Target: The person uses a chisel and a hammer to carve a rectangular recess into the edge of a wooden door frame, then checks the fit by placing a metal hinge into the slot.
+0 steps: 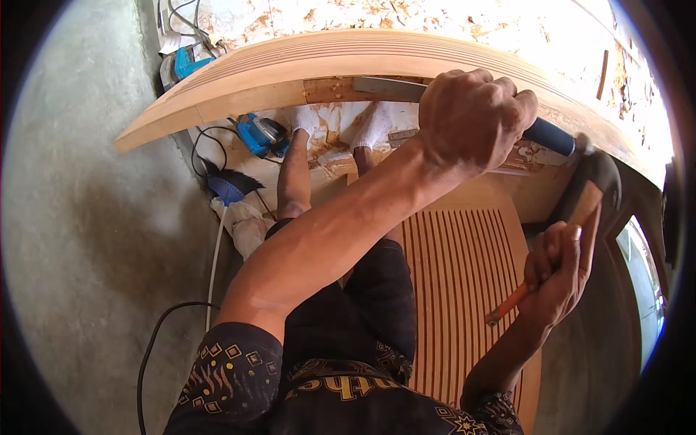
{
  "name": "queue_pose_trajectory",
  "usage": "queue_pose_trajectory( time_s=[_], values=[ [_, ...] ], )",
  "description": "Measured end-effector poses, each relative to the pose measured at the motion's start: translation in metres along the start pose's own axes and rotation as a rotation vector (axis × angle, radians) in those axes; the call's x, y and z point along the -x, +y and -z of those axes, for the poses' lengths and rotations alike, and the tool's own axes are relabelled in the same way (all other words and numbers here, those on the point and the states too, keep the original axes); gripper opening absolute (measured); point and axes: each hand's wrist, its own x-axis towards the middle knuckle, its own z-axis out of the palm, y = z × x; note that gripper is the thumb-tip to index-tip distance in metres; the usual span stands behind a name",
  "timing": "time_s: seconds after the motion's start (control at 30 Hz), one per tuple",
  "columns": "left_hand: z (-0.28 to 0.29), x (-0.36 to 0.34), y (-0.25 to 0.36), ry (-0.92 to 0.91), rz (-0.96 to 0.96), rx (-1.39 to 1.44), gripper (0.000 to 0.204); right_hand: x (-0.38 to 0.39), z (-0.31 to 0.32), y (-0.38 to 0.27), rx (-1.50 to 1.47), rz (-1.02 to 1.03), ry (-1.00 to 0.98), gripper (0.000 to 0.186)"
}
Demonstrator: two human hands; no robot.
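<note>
My left hand (475, 119) is wrapped round the handle of a chisel (388, 88), its flat steel blade pointing left. The blade lies along the near edge of a curved, grooved wooden panel (246, 101), beside a darker stretch of wood on that edge. Out past my fist, the blue handle end points right. My right hand (557, 272) grips a hammer (509, 303) by its orange shaft. The hammer's dark head is close to the handle's end; whether they touch I cannot tell.
A second slatted wooden panel (457, 290) lies to the right of my legs. Blue power tools (255, 135) with black cords and a blue-headed broom (226, 190) are on the left. Wood shavings (471, 16) litter the pale floor beyond. A dark, glossy curved object (645, 246) stands far right.
</note>
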Motion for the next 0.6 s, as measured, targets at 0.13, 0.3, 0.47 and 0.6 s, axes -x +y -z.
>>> queue_pose_trajectory(
  time_s=[0.13, 0.3, 0.47, 0.6],
  values=[
    [0.002, 0.000, -0.005, 0.047, -0.039, -0.051, 0.016, -0.003, 0.004, 0.003, -0.029, 0.030, -0.061, 0.057],
    [0.010, 0.002, 0.001, -0.059, -0.007, -0.043, 0.015, 0.001, 0.001, 0.006, -0.039, 0.036, -0.068, 0.056],
    [0.001, 0.002, 0.003, 0.086, -0.075, -0.035, 0.017, -0.003, 0.000, -0.002, -0.062, 0.096, 0.042, 0.057],
    [0.005, 0.003, 0.003, 0.017, -0.051, 0.016, 0.012, 0.005, -0.002, -0.003, -0.080, 0.100, 0.084, 0.057]
  ],
)
